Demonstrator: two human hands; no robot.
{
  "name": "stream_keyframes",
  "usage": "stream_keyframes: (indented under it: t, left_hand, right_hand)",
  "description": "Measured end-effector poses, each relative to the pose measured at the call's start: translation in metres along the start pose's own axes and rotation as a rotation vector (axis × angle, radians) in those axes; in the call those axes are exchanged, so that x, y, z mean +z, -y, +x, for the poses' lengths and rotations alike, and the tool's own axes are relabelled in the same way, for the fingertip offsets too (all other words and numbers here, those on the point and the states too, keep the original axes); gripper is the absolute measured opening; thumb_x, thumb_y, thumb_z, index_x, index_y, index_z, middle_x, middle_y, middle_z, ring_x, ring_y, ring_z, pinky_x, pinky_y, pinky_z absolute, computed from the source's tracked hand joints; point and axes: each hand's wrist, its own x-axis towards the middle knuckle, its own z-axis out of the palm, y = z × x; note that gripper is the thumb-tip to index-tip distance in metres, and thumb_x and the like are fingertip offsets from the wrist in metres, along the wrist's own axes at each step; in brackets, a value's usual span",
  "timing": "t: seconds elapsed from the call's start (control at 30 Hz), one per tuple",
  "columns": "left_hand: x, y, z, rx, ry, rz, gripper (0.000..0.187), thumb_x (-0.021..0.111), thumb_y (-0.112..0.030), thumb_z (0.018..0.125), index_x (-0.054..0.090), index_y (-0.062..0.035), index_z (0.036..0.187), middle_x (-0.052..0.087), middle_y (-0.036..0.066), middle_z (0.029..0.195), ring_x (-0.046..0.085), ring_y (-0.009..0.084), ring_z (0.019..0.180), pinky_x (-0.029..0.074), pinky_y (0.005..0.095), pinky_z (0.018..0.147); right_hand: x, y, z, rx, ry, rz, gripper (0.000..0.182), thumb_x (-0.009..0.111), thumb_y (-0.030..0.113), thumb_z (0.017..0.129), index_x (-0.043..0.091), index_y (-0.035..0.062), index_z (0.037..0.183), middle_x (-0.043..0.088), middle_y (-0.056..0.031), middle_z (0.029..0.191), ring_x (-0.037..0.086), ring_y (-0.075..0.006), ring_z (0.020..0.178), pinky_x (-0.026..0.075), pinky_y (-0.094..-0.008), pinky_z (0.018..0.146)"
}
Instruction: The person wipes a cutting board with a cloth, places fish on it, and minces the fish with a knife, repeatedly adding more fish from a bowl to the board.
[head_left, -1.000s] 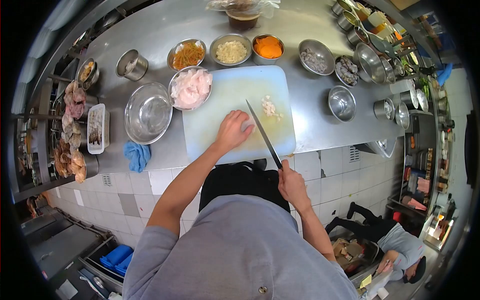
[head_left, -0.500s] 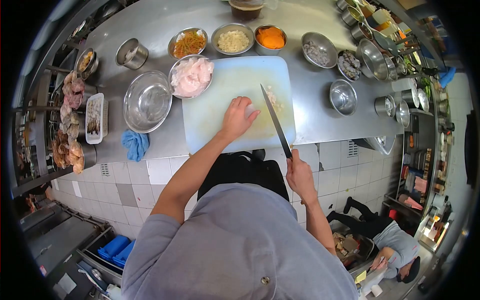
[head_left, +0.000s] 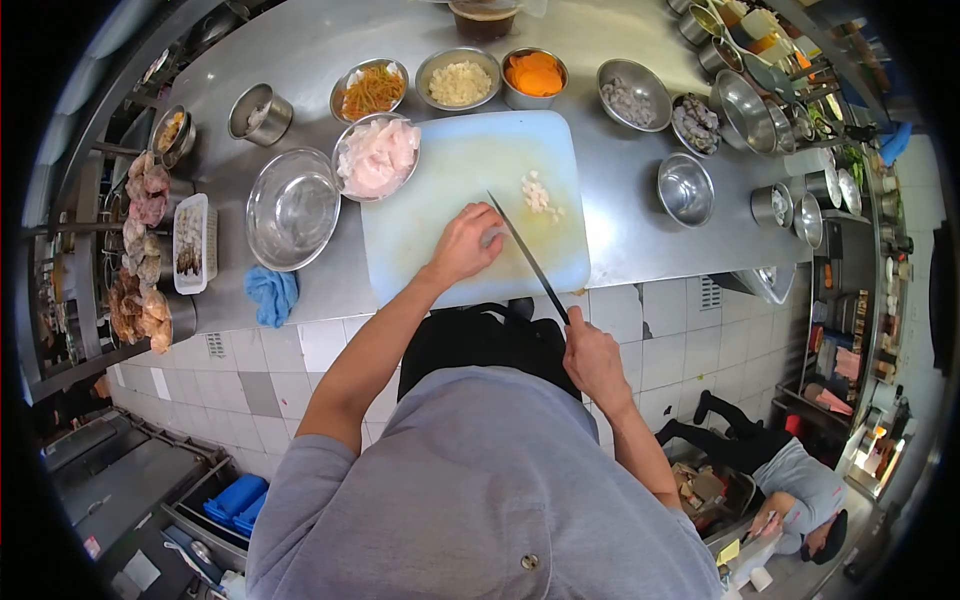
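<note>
On the white cutting board, my left hand has its fingers curled over a piece of pale meat, mostly hidden beneath them. My right hand grips the handle of a long kitchen knife. The blade slants up and left, its edge close beside the left fingertips. A little heap of diced pale meat lies on the board to the right of the blade. At the board's upper left corner stands a bowl of pale pink meat pieces.
Behind the board stand bowls of shredded vegetables, chopped white bits and orange slices. A large metal bowl and blue cloth are left. Rightward are a small bowl and shrimp bowl. Another person works lower right.
The knife has moved left from beside the diced heap to my left fingertips. My left hand has shifted slightly down and left, still over the piece of meat.
</note>
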Motion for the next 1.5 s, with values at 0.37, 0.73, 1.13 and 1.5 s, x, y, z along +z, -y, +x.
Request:
stream_keyframes:
  t: [0.37, 0.73, 1.13, 1.5]
  left_hand:
    - [-0.003, -0.003, 0.006, -0.024, 0.051, -0.010, 0.018, 0.072, -0.003, 0.080, 0.070, -0.0003, 0.098, 0.070, 0.015, 0.104, 0.066, 0.0366, 0.101, 0.056, 0.0445, 0.089]
    - [0.004, -0.006, -0.015, -0.024, -0.139, 0.029, 0.022, 0.078, -0.005, 0.082, 0.068, 0.0015, 0.100, 0.069, 0.016, 0.103, 0.066, 0.0386, 0.102, 0.056, 0.0448, 0.089]
    - [0.002, -0.003, -0.008, 0.006, -0.065, 0.029, 0.018, 0.075, -0.001, 0.081, 0.070, -0.0005, 0.099, 0.070, 0.015, 0.103, 0.066, 0.0373, 0.099, 0.056, 0.0452, 0.088]
    - [0.007, -0.004, -0.021, -0.074, -0.168, 0.039, 0.017, 0.074, -0.001, 0.083, 0.069, -0.0005, 0.099, 0.070, 0.015, 0.103, 0.066, 0.0368, 0.102, 0.056, 0.0449, 0.088]
  right_hand:
    - [0.039, 0.001, 0.035, -0.084, -0.094, 0.057, 0.021, 0.055, 0.003, 0.099, 0.045, 0.0007, 0.117, 0.067, -0.0282, 0.083, 0.066, -0.0521, 0.077, 0.050, -0.0627, 0.069]
    - [0.023, -0.017, 0.013, -0.034, -0.038, 0.005, 0.018, 0.054, 0.003, 0.100, 0.046, 0.0018, 0.117, 0.067, -0.0246, 0.082, 0.068, -0.0492, 0.071, 0.054, -0.0579, 0.063]
    - [0.050, 0.000, 0.049, -0.093, -0.043, -0.021, 0.050, 0.060, -0.001, 0.090, 0.045, -0.0017, 0.138, 0.069, -0.0243, 0.084, 0.069, -0.0502, 0.076, 0.055, -0.0596, 0.068]
    - [0.022, -0.028, 0.011, -0.030, 0.046, 0.025, 0.022, 0.057, 0.005, 0.101, 0.045, 0.0022, 0.118, 0.066, -0.0270, 0.081, 0.067, -0.0514, 0.074, 0.051, -0.0621, 0.065]
